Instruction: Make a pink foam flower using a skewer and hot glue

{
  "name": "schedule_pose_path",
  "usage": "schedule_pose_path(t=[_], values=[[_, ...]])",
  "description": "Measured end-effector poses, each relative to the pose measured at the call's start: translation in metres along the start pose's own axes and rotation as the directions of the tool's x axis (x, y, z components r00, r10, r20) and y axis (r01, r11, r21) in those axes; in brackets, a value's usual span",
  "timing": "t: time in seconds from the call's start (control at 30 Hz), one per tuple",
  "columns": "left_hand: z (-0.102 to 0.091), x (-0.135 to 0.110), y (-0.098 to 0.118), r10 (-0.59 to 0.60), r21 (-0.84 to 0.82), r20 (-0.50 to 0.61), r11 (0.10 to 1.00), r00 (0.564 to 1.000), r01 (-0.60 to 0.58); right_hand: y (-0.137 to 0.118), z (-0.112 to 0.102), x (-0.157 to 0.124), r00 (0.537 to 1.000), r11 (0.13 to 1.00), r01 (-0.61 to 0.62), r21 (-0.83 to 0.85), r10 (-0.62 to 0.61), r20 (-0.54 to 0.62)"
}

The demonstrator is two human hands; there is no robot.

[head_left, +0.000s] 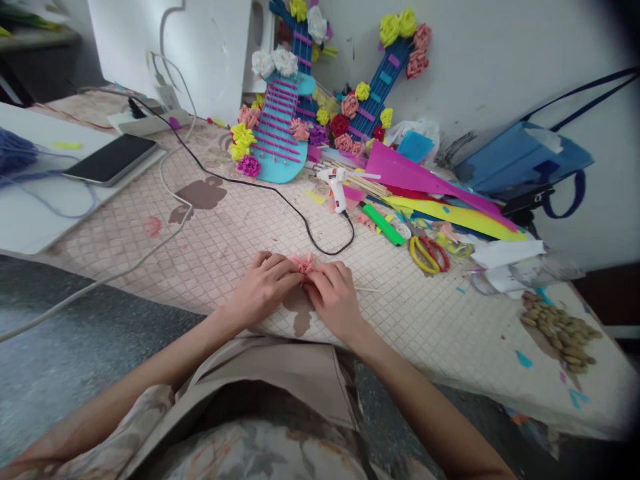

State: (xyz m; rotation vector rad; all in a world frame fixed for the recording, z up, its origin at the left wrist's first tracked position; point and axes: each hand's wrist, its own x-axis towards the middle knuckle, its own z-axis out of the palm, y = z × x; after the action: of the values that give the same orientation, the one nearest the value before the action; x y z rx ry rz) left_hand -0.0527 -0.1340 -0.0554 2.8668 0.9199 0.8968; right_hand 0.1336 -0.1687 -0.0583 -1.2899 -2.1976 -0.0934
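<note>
Between my fingertips is a pink paper flower (303, 264), held just above the table's front part. My left hand (267, 283) pinches it from the left, and my right hand (336, 297) grips its right side. A thin pale stick (367, 289) pokes out to the right of my right hand; whether it joins the flower is hidden. Beyond my hands lies a white glue gun (337, 187) with its black cord (313, 233) looping toward me. Scissors with yellow and red handles (429, 255) and a green cutter (383, 224) lie to the right.
Paper-flower-trimmed blue craft pieces (283, 127) lean at the back. Coloured paper sheets (435, 180), a blue bag (525, 160), a clear bottle (530, 273) and peanuts (560, 333) are on the right. A phone (113, 160) lies left, near a white cable (165, 240) crossing the table.
</note>
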Motion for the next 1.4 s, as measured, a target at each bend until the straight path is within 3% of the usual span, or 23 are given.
schedule_pose_path(t=[0.3, 0.73, 1.4], values=[[0.0015, 0.0013, 0.0021, -0.034, -0.004, 0.032, 0.999, 0.999, 0.034, 0.0000, 0.0001, 0.0026, 1.000, 0.997, 0.013, -0.073, -0.012, 0.008], [0.0030, 0.0038, 0.0049, -0.039, 0.025, 0.035, 0.999, 0.999, 0.038, 0.0028, -0.0019, -0.0022, 0.999, 0.999, -0.040, -0.008, 0.040, 0.030], [0.0039, 0.0047, 0.0079, -0.017, 0.016, 0.016, 1.000, 1.000, 0.017, 0.0028, -0.0042, -0.0038, 0.998, 0.998, -0.017, -0.063, 0.021, 0.060]])
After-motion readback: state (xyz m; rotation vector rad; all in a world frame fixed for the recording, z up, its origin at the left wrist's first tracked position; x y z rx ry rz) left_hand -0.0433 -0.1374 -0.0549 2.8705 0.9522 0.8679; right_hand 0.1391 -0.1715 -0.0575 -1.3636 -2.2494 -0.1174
